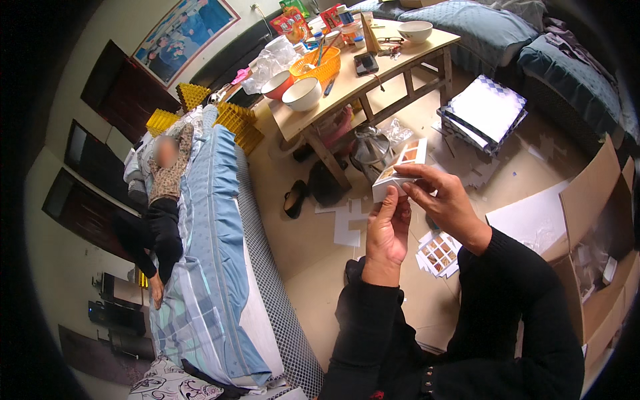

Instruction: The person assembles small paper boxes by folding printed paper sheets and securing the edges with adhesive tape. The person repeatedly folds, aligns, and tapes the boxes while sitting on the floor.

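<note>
Both hands are raised before me around a small white cardboard box [387, 188] with brown and tan printed panels. My left hand [389, 240] grips its near end from below, thumb against the white side. The fingers of my right hand [442, 195] press on its top edge and near corner, hiding part of it. Beyond the fingers a printed face [413, 151] of the card shows several orange-brown squares. On the floor below my right wrist lies a pile of flat white cards [439, 254] printed with a grid of brown pictures.
An open cardboard box [590, 200] with clear plastic inside stands at right. A wooden table [345, 102] bears bowls and a yellow basket [325, 65]. White card scraps [346, 225] and a black shoe [295, 199] lie on the floor. A person [167, 192] lies on the sofa at left.
</note>
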Demonstrator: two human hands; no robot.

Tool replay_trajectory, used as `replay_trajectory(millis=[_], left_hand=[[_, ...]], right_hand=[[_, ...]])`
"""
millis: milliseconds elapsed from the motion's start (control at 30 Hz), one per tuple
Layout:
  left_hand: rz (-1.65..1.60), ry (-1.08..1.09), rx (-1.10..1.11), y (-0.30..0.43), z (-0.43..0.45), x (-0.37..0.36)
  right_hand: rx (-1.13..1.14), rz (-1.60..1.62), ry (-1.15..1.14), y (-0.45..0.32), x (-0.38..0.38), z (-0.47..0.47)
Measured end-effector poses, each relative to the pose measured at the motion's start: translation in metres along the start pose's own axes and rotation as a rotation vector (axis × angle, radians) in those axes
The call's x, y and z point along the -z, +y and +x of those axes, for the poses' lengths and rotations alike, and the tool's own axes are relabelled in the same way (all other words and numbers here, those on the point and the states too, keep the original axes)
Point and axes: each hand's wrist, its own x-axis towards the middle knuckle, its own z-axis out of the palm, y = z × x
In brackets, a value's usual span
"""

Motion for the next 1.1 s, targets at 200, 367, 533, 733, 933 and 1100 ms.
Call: replay_trajectory(millis=[200,367,533,733,933,1100], left_hand=[[-0.091,-0.055,-0.008,0.0,0.002,0.005],[-0.088,-0.044,-0.03,0.001,0.004,0.008],[-0.071,-0.009,-0.064,-0.001,0.006,0.01],[-0.047,-0.038,-0.086,0.001,0.006,0.009],[-0.037,-0.02,-0.106,0.001,0.005,0.007],[-0.031,0.026,-0.096,0.0,0.004,0.003]], right_hand=[[0.093,-0.078,-0.003,0.0,-0.005,-0.005],[0.078,-0.111,-0.051,0.001,-0.007,-0.007],[0.05,-0.058,-0.073,0.002,-0.011,-0.01],[-0.001,-0.044,-0.107,0.003,-0.012,-0.012],[0.004,-0.021,-0.097,0.004,-0.016,-0.012],[-0.024,-0.037,-0.116,0.003,-0.012,-0.012]])
